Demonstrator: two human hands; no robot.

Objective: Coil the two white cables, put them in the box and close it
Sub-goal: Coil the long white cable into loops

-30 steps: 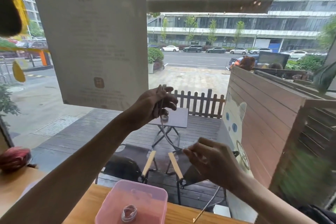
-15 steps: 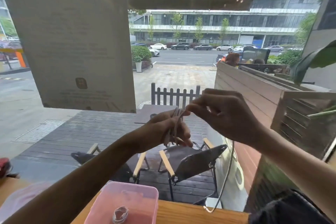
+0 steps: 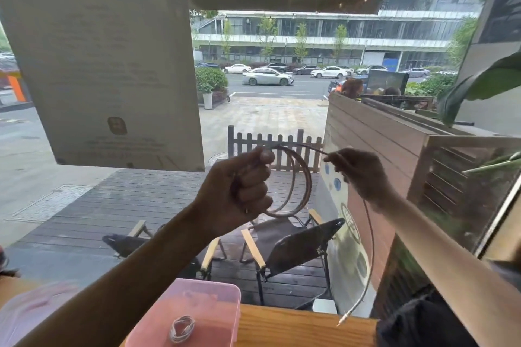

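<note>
Paper sign (image 3: pixel 107 59): a large pale sheet hangs on the window glass, up and to the left of your left hand, its print too faint to read.

Left hand (image 3: pixel 239 191): raised at chest height before the window, it is clenched in a fist around the gathered loops of the cable.

Pink box (image 3: pixel 186 315): open on the wooden table (image 3: pixel 296 327), it sits well below your left hand, at the bottom edge of the view.

Coiled cable (image 3: pixel 181 328): a small white bundle already lies inside the box, on its floor.

Cable in hand (image 3: pixel 306 177): its loops arc out to the right of your left fist and curve back under it; one strand runs across from the top of the fist to your right fingertips.

Right hand (image 3: pixel 363 172): level with the left and just beside the loops, it pinches the strand between thumb and fingers.

Loose tail (image 3: pixel 369 256): it drops from under your right hand and ends at a plug hanging just above the table's far edge.
</note>
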